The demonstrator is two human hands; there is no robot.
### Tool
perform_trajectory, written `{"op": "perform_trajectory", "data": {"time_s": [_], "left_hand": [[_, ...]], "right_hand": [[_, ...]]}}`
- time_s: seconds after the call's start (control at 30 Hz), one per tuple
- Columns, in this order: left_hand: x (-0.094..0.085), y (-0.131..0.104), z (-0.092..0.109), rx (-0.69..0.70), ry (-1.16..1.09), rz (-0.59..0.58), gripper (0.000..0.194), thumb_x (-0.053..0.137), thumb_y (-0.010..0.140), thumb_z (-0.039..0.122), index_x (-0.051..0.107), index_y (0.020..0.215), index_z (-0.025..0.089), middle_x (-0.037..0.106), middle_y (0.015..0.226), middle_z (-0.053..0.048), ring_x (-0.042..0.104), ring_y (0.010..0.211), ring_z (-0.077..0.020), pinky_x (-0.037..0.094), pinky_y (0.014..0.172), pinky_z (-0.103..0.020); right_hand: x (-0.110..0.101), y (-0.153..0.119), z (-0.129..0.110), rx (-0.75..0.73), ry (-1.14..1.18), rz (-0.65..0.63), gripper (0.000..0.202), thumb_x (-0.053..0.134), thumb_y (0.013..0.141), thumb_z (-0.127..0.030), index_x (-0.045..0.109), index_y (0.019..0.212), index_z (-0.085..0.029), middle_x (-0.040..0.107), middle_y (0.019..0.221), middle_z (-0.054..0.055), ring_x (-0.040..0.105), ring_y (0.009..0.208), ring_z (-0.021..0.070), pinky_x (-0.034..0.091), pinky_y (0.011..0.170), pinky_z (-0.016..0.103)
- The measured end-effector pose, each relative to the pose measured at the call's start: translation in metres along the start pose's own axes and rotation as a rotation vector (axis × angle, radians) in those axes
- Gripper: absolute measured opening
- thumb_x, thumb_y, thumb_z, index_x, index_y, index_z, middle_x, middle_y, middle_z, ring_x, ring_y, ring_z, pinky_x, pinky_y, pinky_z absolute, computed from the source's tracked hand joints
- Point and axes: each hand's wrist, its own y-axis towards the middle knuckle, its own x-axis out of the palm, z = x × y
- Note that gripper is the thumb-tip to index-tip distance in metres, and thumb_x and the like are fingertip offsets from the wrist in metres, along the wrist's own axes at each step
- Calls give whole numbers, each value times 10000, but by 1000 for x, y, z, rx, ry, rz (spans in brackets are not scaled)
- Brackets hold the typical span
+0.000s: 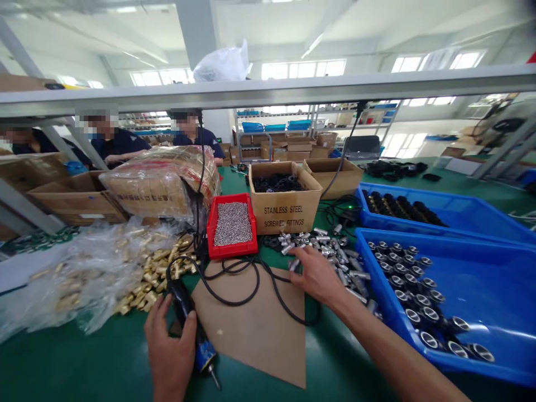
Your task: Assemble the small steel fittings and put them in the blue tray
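Pile of loose silver metal fittings (343,258) sits right of centre, just left of the near blue tray (494,310); probably slick, rigid, prone to rolling. Electric screwdriver (181,296) sits aslant at near left, bit (215,377) toward the near edge. Likely moderately heavy, stiff; best hold is mid-barrel, clear of the bit. Left hand (171,343): half open, fingers loosely bent, thumb laid against the barrel; can't tell if it carries any weight. Right hand (318,273): thumb and fingers pinched on one fitting (295,265), pile's left edge. Should be light, hard; pinch by the sides. Fingers hide most of its shape. Bit profile too small to read.
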Motion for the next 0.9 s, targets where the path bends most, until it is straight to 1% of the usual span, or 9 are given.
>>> {"op": "perform_trajectory", "data": {"time_s": [0.07,0.1,0.2,0.3,0.47,0.57,0.67,0.77,0.9], "left_hand": [[-1,3,14,111,-41,44,510,561,840,439,542,1246,130,524,1306,-148,456,1273,-313,342,1111,-489],[1,7,23,170,-68,16,468,557,854,422,552,1228,141,552,1274,-136,497,1230,-296,378,1085,-468],[19,25,56,360,-97,-267,307,526,898,344,585,1152,183,627,1157,-87,590,1088,-238,467,986,-395],[59,45,93,601,83,-593,249,474,938,248,584,1151,181,631,1154,-82,585,1098,-204,463,980,-348],[140,64,138,741,228,-775,205,534,924,200,605,1114,168,642,1085,-83,620,1020,-189,501,900,-313],[176,66,148,771,341,-835,204,566,925,266,609,1074,134,632,1065,-85,627,959,-202,528,856,-389],[198,64,150,773,424,-870,297,585,917,337,586,1135,135,613,1119,-90,620,963,-210,541,833,-419],[207,61,149,763,441,-885,317,582,918,340,573,1166,142,600,1151,-97,614,985,-217,540,840,-422],[199,60,148,729,380,-876,300,586,916,334,583,1142,137,608,1133,-91,614,983,-217,535,848,-428]], "right_hand": [[9,-12,-22,-96,258,-83,485,604,782,-203,580,1265,-240,535,1004,56,562,900,184,466,825,291],[16,-18,-33,-153,362,-134,506,614,770,-194,582,1271,-262,526,1004,45,562,886,168,468,818,275],[39,-31,-61,-293,533,-223,433,623,753,-177,640,1178,-256,511,999,39,550,884,160,471,799,266],[55,-36,-71,-391,540,-238,354,619,752,-172,647,1099,-236,519,1031,49,525,944,189,461,840,311],[54,-41,-61,-376,472,-248,327,646,694,-193,598,1018,-197,549,1011,57,501,973,228,438,892,373],[47,-47,-55,-318,482,-245,316,605,682,-158,577,996,-179,564,1004,61,506,962,224,441,889,361],[41,-51,-53,-355,504,-272,418,571,718,-142,575,1131,-202,564,1069,62,506,1009,223,438,914,356],[38,-53,-49,-396,536,-295,502,566,742,-133,567,1234,-232,547,1138,67,501,1065,220,431,949,351],[39,-53,-41,-377,606,-316,452,593,722,-102,609,1162,-201,567,1135,75,512,1086,220,431,971,346]]}}
